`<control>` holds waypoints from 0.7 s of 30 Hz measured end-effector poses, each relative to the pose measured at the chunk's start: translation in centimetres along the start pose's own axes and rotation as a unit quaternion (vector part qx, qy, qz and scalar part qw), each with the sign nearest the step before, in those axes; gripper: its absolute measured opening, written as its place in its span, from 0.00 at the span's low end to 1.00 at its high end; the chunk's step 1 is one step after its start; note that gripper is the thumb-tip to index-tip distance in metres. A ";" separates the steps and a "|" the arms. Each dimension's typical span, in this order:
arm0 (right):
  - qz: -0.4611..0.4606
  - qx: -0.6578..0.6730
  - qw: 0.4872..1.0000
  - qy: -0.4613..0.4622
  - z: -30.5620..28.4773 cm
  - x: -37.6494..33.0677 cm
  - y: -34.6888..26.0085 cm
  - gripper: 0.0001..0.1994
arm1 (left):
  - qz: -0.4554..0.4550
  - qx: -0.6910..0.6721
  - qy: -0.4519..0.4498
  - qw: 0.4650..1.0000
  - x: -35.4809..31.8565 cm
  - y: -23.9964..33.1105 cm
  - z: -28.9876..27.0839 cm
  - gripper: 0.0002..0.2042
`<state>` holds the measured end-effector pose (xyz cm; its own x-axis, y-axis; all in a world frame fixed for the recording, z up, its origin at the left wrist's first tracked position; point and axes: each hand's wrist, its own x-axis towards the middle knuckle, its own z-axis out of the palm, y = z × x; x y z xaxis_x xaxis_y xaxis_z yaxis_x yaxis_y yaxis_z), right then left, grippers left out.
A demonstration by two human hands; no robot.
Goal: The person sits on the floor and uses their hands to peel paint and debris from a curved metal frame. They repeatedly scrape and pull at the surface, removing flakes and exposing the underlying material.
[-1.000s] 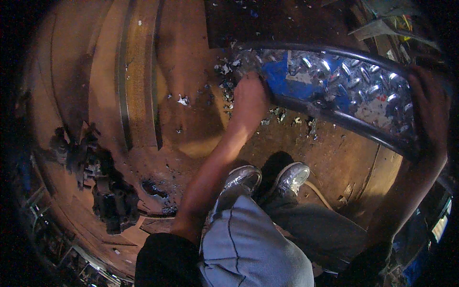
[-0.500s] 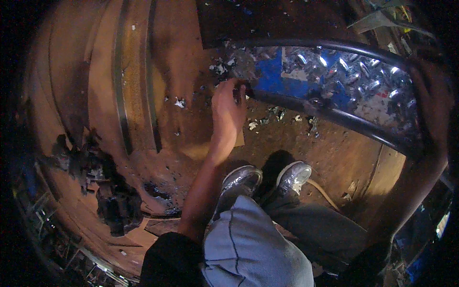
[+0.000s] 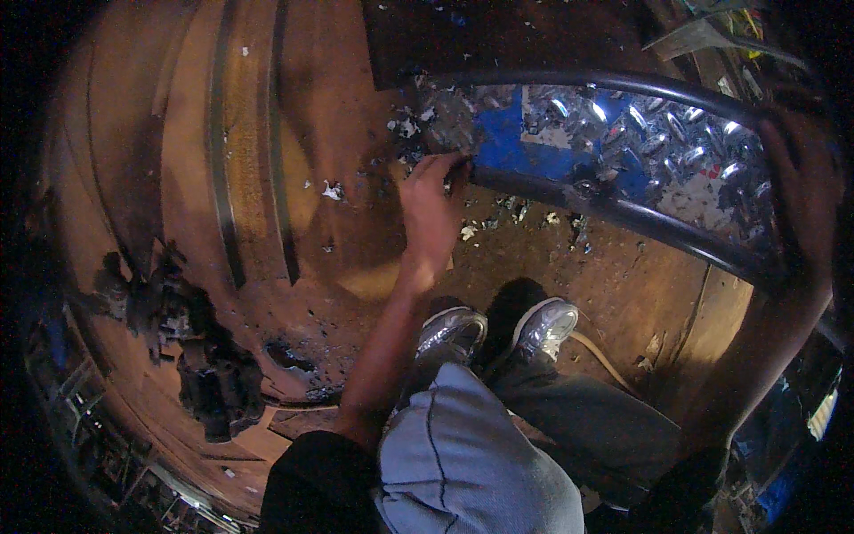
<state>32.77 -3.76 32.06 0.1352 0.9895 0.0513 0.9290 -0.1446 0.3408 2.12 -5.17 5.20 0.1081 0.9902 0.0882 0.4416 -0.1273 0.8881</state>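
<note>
A long tread-plate panel (image 3: 654, 147) lies across the upper right, edged with a dark round tube (image 3: 663, 230). Patches of blue show among its shiny raised bars. My left hand (image 3: 431, 203) has its fingers curled around the near tube's left end. Over at the panel's right end, my right hand (image 3: 805, 191) grips the frame's edge; it is in deep shadow and its fingertips are hard to make out. Whitish flakes (image 3: 333, 190) and scraps are strewn around my left hand and below the tube.
Rusty brown metal sheets form the surface at left, with a long channel-shaped strip (image 3: 249, 142) on it. A dark lumpy heap (image 3: 213, 374) lies at lower left. My silvery shoes (image 3: 545, 327) stand below the panel, near a thin cable (image 3: 605, 360). A dark sheet (image 3: 498, 40) lies beyond the panel.
My left hand has shifted slightly to the right, and its fingers have closed further over the tube's end. The panel and my right hand look nearly unmoved.
</note>
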 end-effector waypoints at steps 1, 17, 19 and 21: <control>-0.003 -0.009 1.000 0.003 -0.1 0.0 0.0 0.16 | -0.002 0.001 -0.003 1.000 0.0 -0.1 0.0 0.07; 0.012 0.048 0.999 -0.005 0.4 0.0 0.2 0.17 | -0.037 0.054 0.001 0.998 -0.7 0.4 1.0 0.09; 0.023 0.044 0.999 0.015 0.6 -0.1 0.2 0.17 | -0.050 0.038 0.015 0.998 -0.8 0.6 1.4 0.10; 0.028 0.038 0.999 0.020 0.6 -0.1 0.1 0.17 | -0.051 0.038 0.015 0.998 -0.8 0.7 1.6 0.09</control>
<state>33.04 -3.92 31.53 0.1745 0.9790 0.1056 0.9441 -0.1968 0.2646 3.78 -6.14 4.99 0.0321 0.9994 0.0139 0.5150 -0.0285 0.8567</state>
